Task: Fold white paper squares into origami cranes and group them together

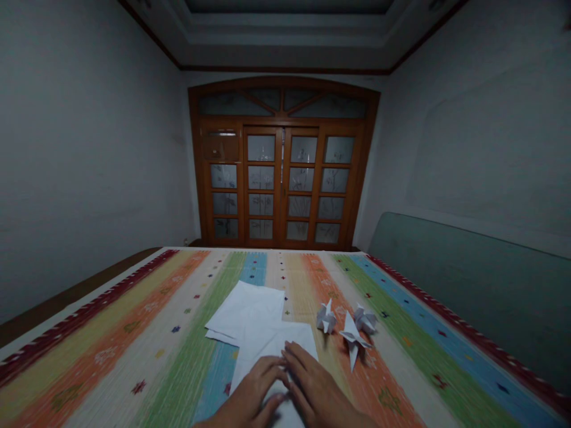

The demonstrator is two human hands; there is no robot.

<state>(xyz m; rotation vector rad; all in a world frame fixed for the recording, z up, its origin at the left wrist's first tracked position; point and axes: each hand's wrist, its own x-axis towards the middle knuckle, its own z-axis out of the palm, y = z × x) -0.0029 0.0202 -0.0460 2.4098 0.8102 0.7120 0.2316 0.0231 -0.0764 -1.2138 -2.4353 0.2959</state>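
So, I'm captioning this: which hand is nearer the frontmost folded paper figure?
Right. The right hand is over the white paper, left of the frontmost figure; the left hand is farther left.

Has, on the tablecloth (134, 333), a near paper sheet (267, 339) before farther sheets (254, 300), left of three origami figures (354, 337), doors (277, 190) behind.

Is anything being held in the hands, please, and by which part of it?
The left hand and right hand lie over the near part of the nearer white sheet; whether either grips it cannot be told.
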